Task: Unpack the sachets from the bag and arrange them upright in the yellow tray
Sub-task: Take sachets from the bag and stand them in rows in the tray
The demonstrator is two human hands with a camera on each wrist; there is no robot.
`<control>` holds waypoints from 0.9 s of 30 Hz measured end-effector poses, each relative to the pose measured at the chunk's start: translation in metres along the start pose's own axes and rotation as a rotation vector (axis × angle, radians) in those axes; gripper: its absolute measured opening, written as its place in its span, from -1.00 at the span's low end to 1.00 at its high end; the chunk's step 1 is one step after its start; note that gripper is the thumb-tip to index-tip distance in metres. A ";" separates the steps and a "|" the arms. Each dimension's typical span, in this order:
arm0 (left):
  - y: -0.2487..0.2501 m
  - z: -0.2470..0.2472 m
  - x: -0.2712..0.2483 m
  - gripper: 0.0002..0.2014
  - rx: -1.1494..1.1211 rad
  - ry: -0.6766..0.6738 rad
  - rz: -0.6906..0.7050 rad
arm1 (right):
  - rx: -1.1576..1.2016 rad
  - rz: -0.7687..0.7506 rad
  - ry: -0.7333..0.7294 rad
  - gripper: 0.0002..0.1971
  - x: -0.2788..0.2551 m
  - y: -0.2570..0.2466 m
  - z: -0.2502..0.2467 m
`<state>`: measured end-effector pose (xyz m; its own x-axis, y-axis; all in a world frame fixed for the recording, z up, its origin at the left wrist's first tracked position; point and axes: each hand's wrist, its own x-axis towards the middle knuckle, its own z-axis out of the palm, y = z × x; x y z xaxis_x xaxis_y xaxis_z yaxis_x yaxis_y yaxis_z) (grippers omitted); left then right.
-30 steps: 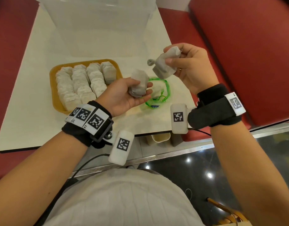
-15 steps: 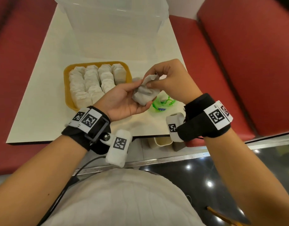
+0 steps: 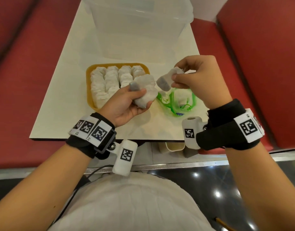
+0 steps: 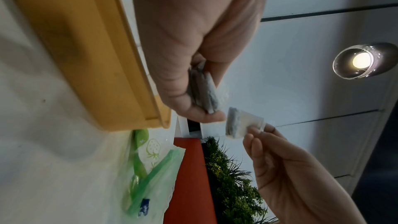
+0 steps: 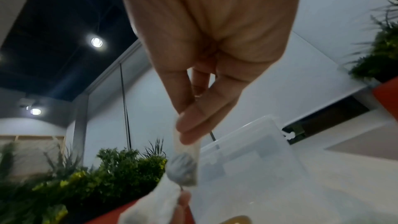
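Note:
The yellow tray (image 3: 88, 90) sits on the white table with several white sachets (image 3: 108, 80) standing in rows inside it. My left hand (image 3: 126, 100) is palm up beside the tray's right edge and grips a small bunch of sachets (image 3: 146, 90) (image 4: 204, 91). Just to its right, my right hand (image 3: 190, 79) pinches a single sachet (image 3: 166, 80) (image 4: 239, 125) (image 5: 185, 166) by its top, so it hangs down. Below it, the green-printed clear bag (image 3: 178, 100) (image 4: 150, 176) lies crumpled on the table with something white still inside.
A large translucent plastic box (image 3: 138, 25) stands at the back of the table (image 3: 68, 105), behind the tray. Red bench seats (image 3: 260, 72) flank the table on both sides. The table's near edge lies just beyond my wrists.
My hands were together over the sachets half a second ago. They have now parted: the right hand has drawn away to the right with one sachet, and the left keeps the rest.

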<state>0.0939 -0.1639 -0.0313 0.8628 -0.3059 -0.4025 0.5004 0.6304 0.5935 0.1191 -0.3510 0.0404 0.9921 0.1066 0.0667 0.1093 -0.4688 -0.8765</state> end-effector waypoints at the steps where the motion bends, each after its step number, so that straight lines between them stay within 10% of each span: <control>1: 0.001 -0.001 -0.001 -0.66 -0.005 0.001 0.015 | 0.072 0.040 -0.037 -0.88 -0.003 -0.003 0.002; 8: 0.007 -0.010 -0.007 -0.77 0.112 0.015 0.110 | 0.354 0.164 -0.371 -0.86 -0.024 -0.026 0.029; 15: 0.008 -0.019 -0.014 -0.73 0.149 0.006 0.147 | -0.137 -0.003 -0.050 -0.94 -0.009 -0.008 0.067; 27: 0.038 -0.047 -0.011 -0.79 0.177 0.184 0.300 | -0.262 -0.128 -0.069 -0.82 0.033 -0.009 0.069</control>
<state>0.1000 -0.1031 -0.0368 0.9533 0.0166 -0.3015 0.2463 0.5349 0.8082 0.1470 -0.2828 0.0178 0.9636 0.2347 0.1277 0.2541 -0.6570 -0.7098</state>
